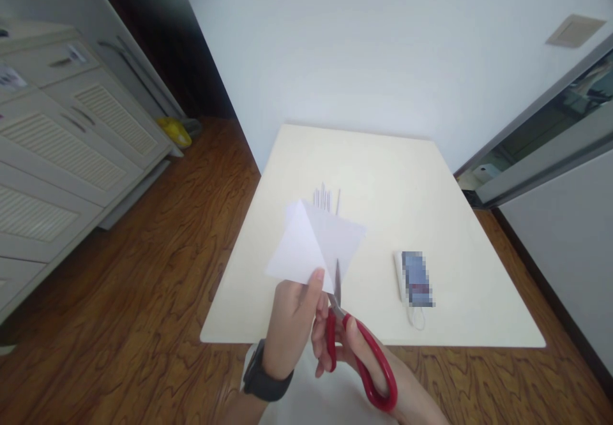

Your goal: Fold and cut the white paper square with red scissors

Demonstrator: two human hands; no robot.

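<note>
A folded sheet of white paper (299, 243) is pinched in my left hand (294, 310), thumb on top, with a dark watch on that wrist. One fold runs slantwise down the sheet toward its lower corner. My right hand (352, 342) holds red-handled scissors (378, 367), its fingers in the handle loops. The scissors' blades are apart at the sheet's lower corner, one blade showing over the paper; the other is mostly hidden. Just beyond the paper, several thin pale strips (322, 196) lie on the table, partly covered by the sheet.
The cream table (383, 176) stands against a white wall. To the right on it lies a phone-like object (416, 278), blurred out, with a white cord loop. A white cabinet (71, 138) stands at the left on a wooden floor. A yellow bag (173, 131) lies beyond it.
</note>
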